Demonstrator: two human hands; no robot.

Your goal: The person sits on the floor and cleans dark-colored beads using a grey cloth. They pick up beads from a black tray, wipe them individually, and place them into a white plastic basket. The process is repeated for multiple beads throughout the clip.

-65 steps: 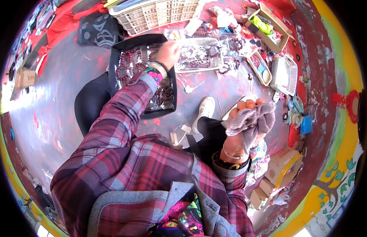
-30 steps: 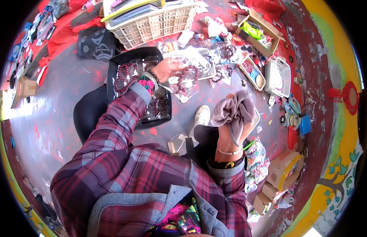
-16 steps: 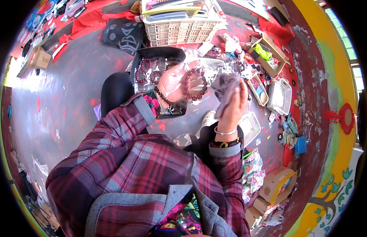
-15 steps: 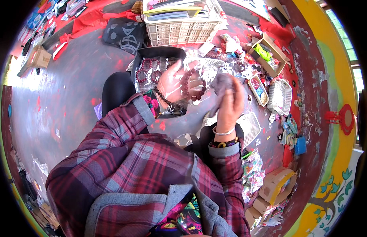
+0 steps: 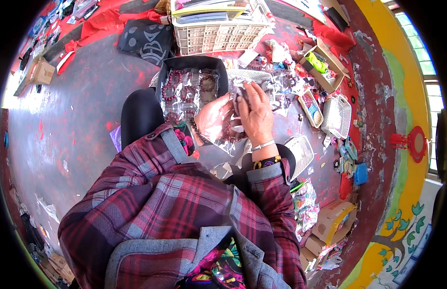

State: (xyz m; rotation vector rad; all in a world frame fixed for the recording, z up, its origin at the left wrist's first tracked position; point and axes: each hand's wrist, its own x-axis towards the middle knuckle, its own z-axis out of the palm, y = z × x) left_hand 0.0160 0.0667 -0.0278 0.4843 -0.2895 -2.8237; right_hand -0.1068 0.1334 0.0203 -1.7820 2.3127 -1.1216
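My left hand [image 5: 215, 119] is held palm up with a clear plastic bag [image 5: 222, 143] on it. Inside that bag lies a dark red bead bracelet [image 5: 235, 133]. Pressed over the left hand's fingers is my right hand [image 5: 258, 115], its fingers bent around a crumpled grey-purple cloth [image 5: 240, 100]. The cloth touches the bag, and the left fingertips are hidden beneath it. Just beyond my left hand stands an open black box [image 5: 223, 79]. Several bagged bead bracelets [image 5: 187, 91] lie in it.
A large cream plastic crate [image 5: 218, 39] stands beyond the black box, beside a dark patterned bag [image 5: 147, 41]. To the right are a cardboard box [image 5: 333, 83], a small basket [image 5: 318, 120], white baskets [image 5: 336, 115] and scattered packets. My knee [image 5: 142, 113] is left of the black box.
My right hand has moved left with the cloth and now meets the left hand. The left hand has lowered slightly, taking the bagged bracelet down and uncovering more of the black box.
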